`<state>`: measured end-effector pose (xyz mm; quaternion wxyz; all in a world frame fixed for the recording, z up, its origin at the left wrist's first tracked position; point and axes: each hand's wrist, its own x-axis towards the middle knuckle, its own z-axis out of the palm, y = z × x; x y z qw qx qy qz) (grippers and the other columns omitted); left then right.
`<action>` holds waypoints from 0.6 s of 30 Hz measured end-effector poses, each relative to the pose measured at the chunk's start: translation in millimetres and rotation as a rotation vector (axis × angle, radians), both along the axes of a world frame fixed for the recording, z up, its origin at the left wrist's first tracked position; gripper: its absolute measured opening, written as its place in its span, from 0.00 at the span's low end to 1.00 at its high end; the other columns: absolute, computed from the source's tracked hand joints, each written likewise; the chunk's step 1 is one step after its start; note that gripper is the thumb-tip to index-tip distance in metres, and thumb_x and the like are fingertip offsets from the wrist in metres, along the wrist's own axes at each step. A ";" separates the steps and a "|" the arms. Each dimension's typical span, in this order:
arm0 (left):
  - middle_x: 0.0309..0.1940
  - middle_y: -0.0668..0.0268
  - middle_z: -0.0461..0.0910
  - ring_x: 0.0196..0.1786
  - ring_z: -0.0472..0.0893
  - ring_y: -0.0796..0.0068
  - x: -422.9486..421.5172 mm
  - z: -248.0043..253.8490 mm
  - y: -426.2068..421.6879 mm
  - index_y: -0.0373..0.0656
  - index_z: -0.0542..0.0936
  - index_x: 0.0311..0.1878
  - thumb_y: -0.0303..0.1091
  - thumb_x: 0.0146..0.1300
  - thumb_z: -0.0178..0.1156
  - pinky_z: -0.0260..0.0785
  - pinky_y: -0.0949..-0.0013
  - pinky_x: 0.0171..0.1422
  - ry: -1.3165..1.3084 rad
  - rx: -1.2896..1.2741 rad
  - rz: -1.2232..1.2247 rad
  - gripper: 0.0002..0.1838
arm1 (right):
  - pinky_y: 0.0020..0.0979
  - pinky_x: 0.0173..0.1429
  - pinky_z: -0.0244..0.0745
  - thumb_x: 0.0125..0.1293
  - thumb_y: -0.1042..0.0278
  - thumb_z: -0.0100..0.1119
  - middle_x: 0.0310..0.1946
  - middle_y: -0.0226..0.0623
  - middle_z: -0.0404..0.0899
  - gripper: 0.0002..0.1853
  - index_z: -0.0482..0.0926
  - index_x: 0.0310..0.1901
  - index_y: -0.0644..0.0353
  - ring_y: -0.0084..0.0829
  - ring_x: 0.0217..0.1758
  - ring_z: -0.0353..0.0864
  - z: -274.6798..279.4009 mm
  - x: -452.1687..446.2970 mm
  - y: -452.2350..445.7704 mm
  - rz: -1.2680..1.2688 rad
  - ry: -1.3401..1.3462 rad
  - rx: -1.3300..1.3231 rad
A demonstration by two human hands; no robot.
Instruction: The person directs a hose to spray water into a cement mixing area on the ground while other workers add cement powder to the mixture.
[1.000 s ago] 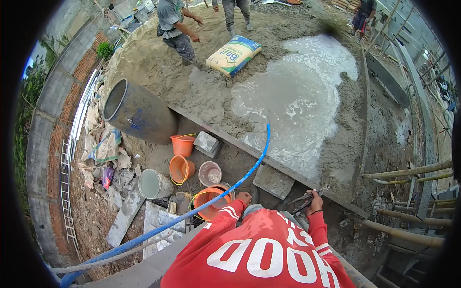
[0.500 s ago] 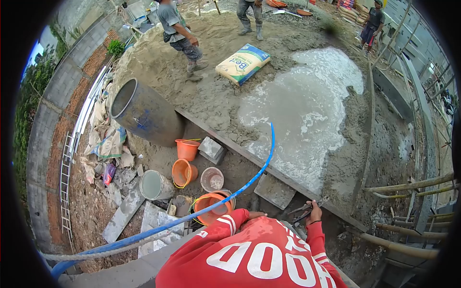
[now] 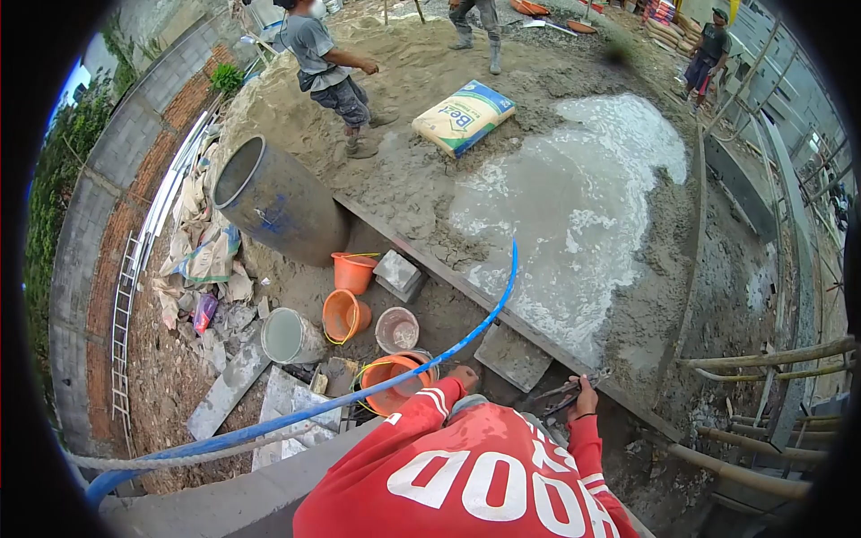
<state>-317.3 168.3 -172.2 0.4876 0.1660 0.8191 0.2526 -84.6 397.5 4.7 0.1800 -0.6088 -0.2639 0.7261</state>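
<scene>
My right hand (image 3: 585, 397) is closed round a pair of pliers (image 3: 558, 391), whose dark handles point left and whose jaws stick out past my fingers on the right. Beyond it runs the long board (image 3: 421, 253) that edges the wet grey mix (image 3: 556, 193). My left hand (image 3: 465, 378) is in front of my red sweatshirt (image 3: 484, 462), its fingers curled; whatever they may hold is hidden. Just left of that hand stands an orange bucket (image 3: 381, 401). A blue hose (image 3: 453, 351) arcs past above my left hand, its tip over the mix.
A cement bag (image 3: 464, 117) lies on the sand beyond. A grey drum (image 3: 285, 215), orange buckets (image 3: 356, 273) and a concrete block (image 3: 513, 357) stand near the board. Bamboo poles (image 3: 771, 357) jut in at right. Several other people stand at the back, one person (image 3: 327, 72) walking.
My left hand has come up and left, out from beside my sweatshirt. My right hand keeps the pliers in nearly the same place. The person at the back left has shifted stance.
</scene>
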 end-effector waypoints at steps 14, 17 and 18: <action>0.35 0.59 0.83 0.44 0.81 0.59 4.9 -0.9 -37.8 0.47 0.84 0.38 0.46 0.53 0.58 0.71 0.61 0.52 -0.082 -0.116 0.104 0.15 | 0.25 0.22 0.64 0.64 0.53 0.51 0.22 0.32 0.78 0.16 0.80 0.31 0.57 0.23 0.19 0.71 6.1 -1.0 2.7 -0.062 -0.012 0.011; 0.33 0.60 0.83 0.40 0.82 0.62 8.7 -10.1 -30.3 0.46 0.84 0.37 0.45 0.53 0.59 0.72 0.63 0.49 -0.062 -0.060 0.122 0.15 | 0.25 0.23 0.65 0.64 0.53 0.50 0.22 0.31 0.78 0.17 0.80 0.31 0.58 0.23 0.19 0.71 -2.1 -3.1 1.5 -0.015 0.007 0.050; 0.31 0.61 0.82 0.34 0.81 0.66 7.8 -10.6 -26.2 0.42 0.81 0.40 0.42 0.55 0.57 0.74 0.67 0.41 -0.088 -0.011 0.130 0.15 | 0.25 0.23 0.65 0.64 0.53 0.50 0.22 0.31 0.78 0.17 0.80 0.31 0.58 0.23 0.19 0.71 -2.0 -1.5 0.7 -0.018 0.001 0.048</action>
